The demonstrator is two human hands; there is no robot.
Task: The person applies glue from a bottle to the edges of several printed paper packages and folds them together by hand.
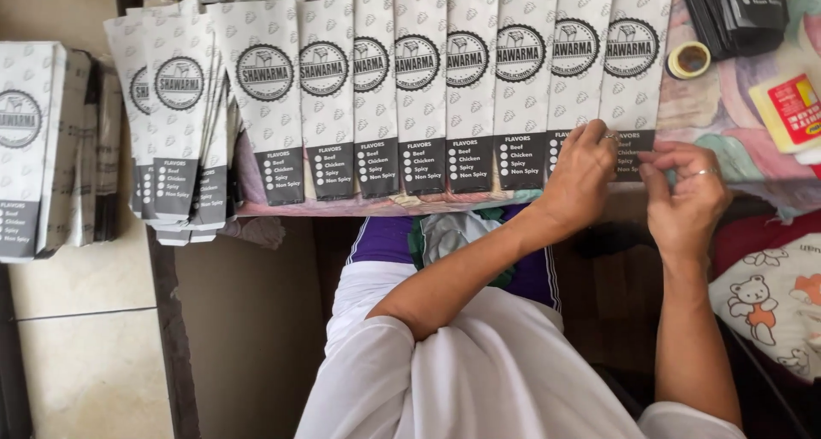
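Note:
Several long white paper sleeves (473,80) with round black emblems and black bottom panels lie overlapped in a row along the table edge. My left hand (583,170) presses on the black bottom panel of the rightmost sleeve (635,63), fingers curled over it. My right hand (684,195) pinches the same sleeve's lower right corner with thumb and fingers; a ring shows on one finger. What is pinched under the fingertips is hidden.
A fanned pile of the same sleeves (175,106) sits at the left, and another stack (34,140) further left. A roll of tape (688,59), black flat packs (740,7) and a yellow-red pack (791,110) lie at the right on a floral cloth.

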